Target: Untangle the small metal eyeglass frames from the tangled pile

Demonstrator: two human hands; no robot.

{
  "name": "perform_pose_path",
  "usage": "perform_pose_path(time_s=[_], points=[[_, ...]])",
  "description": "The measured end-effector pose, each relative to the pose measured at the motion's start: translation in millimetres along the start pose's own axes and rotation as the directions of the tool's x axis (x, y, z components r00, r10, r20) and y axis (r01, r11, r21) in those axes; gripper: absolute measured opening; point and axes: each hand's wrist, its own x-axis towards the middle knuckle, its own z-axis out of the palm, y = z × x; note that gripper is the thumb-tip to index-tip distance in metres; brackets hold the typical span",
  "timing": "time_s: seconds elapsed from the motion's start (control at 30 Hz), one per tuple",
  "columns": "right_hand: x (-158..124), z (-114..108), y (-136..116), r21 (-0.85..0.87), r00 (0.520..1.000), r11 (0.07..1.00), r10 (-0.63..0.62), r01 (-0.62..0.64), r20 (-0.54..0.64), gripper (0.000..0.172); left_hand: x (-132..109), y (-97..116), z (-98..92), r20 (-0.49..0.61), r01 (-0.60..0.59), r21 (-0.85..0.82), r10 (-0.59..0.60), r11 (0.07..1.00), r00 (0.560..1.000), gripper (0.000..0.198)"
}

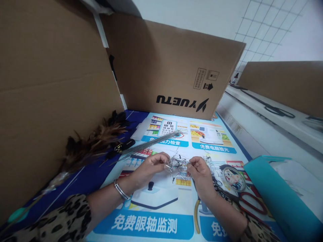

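A small tangle of thin silvery wire is held up between my two hands, above the printed table cover. My left hand pinches its left side between thumb and fingers. On the other side, my right hand pinches the wire's right end, fingers curled. The exact shape of the bent wire is too fine to make out. Behind my left hand lies a bundle of straight thin wires. A tool with a yellow handle lies partly under my right forearm.
Brown feathers lie along the left cardboard wall. A lettered cardboard panel stands at the back. Right of my hand are a round clear dish, red-handled scissors and a teal box. Black-handled scissors rest on a ledge.
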Motion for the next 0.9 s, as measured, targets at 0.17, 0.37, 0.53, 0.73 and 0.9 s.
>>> perform_pose_path(time_s=[0.17,0.37,0.53,0.73,0.9], points=[[0.0,-1.5,0.0,-0.058,0.999,0.998,-0.038,0.038,0.012,0.009,0.2,-1.4,-2.1,0.045,-0.038,0.046,0.036,0.998,0.998,0.006],[-0.4,-3.1,-3.4,-0.105,0.998,0.993,-0.055,0.056,0.014,0.006,2.2,-0.9,-7.8,0.082,-0.079,0.106,0.070,0.991,0.994,0.007],[-0.1,-4.5,-2.2,-0.130,0.998,0.989,-0.066,0.067,0.011,0.006,1.7,-1.7,-14.4,0.096,-0.105,0.154,0.091,0.982,0.991,0.007],[0.3,-5.7,0.0,-0.116,0.997,0.991,-0.071,0.073,0.021,0.006,2.1,-6.3,-20.7,0.077,-0.104,0.213,0.089,0.971,0.993,0.007],[0.2,-4.7,-3.4,-0.099,0.998,0.994,-0.033,0.037,0.049,0.007,2.3,-4.6,-17.6,0.015,-0.050,0.196,0.048,0.979,0.999,0.006]])
